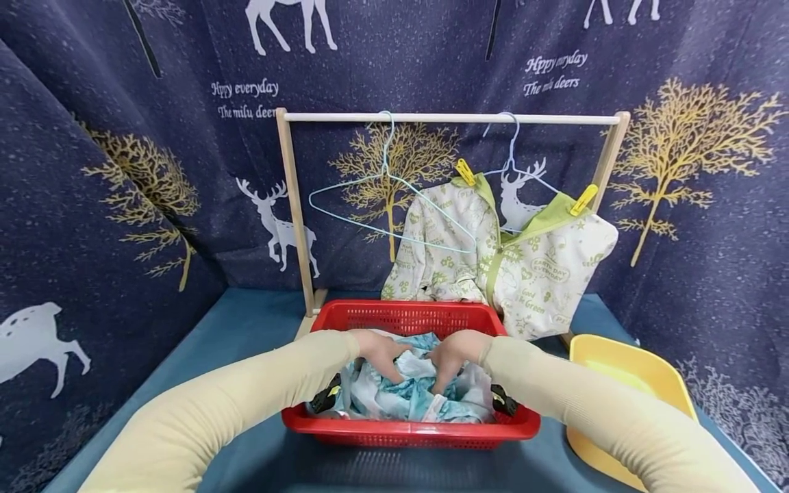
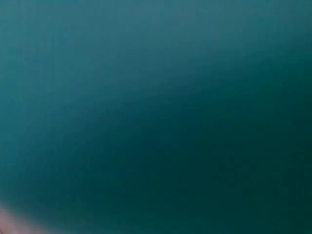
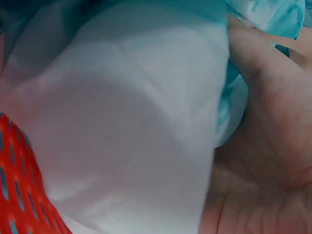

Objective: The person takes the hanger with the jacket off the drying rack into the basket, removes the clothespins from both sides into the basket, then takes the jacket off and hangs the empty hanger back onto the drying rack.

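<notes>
A crumpled teal-and-white garment (image 1: 401, 400) fills the red plastic basket (image 1: 409, 428); its exact kind cannot be made out. My left hand (image 1: 381, 352) reaches in from the left and grips a fold, its fingertips partly hidden in the fabric. On the other side of the same bundle, my right hand (image 1: 455, 352) holds cloth between thumb and fingers. In the right wrist view, a white part of the garment (image 3: 131, 126) hangs in front of my right palm (image 3: 273, 141). Blurred teal cloth (image 2: 146, 97) covers nearly all of the left wrist view.
Behind the basket stands a rack with a white rod (image 1: 444, 118). A bare blue hanger (image 1: 394, 179) hangs there, beside a green-and-white hooded jacket (image 1: 542, 274) held on another hanger by yellow clothespins (image 1: 583, 200). A yellow basin (image 1: 635, 370) stands at right on the blue tabletop (image 1: 259, 438).
</notes>
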Action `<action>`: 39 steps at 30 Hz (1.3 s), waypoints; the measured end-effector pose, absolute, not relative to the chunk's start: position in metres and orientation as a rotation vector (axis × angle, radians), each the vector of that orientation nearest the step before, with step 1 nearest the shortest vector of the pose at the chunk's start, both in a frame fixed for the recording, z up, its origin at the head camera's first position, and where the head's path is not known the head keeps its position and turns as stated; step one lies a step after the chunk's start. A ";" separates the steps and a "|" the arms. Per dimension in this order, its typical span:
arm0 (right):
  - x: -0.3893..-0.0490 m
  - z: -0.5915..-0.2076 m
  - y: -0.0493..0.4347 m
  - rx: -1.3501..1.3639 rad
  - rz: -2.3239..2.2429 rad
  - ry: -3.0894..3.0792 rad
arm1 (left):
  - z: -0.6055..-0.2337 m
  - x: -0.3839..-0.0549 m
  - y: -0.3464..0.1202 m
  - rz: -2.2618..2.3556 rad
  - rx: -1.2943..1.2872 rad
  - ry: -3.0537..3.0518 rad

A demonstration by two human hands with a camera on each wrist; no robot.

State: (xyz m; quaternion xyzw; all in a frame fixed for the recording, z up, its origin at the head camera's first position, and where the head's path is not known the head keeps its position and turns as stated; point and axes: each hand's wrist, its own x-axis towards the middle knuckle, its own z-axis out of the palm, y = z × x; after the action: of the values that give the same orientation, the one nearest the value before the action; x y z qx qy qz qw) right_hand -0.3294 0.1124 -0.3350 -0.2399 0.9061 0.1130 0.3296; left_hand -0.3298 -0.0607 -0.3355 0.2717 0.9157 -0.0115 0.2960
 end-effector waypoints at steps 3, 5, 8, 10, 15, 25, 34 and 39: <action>-0.332 -0.331 0.116 -0.655 0.240 2.332 | -0.326 -0.329 -0.061 -0.022 0.676 2.378; -0.333 -0.329 0.118 -0.665 0.200 2.309 | -0.318 -0.331 -0.061 -0.038 0.649 2.340; -0.333 -0.326 0.120 -0.657 0.161 2.296 | -0.309 -0.336 -0.061 -0.032 0.606 2.309; -0.333 -0.326 0.121 -0.655 0.152 2.300 | -0.307 -0.341 -0.061 -0.043 0.592 2.310; -0.331 -0.329 0.119 -0.681 0.228 2.348 | -0.321 -0.356 -0.063 -0.010 0.601 2.288; -0.329 -0.311 0.123 -0.566 0.098 2.368 | -0.301 -0.344 -0.064 0.037 0.576 2.265; -0.341 -0.246 0.142 -0.852 -0.030 2.482 | -0.249 -0.357 -0.074 0.121 0.836 2.376; -0.340 -0.214 0.158 -1.003 -0.163 2.552 | -0.223 -0.365 -0.086 0.223 0.988 2.540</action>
State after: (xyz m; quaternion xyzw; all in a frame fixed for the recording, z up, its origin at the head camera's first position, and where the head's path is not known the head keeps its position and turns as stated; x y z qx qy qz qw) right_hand -0.3395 0.1579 -0.2143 -0.3580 0.9110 -0.0582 0.1961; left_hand -0.3653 -0.0860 -0.2226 0.3539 0.9097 0.0800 0.2019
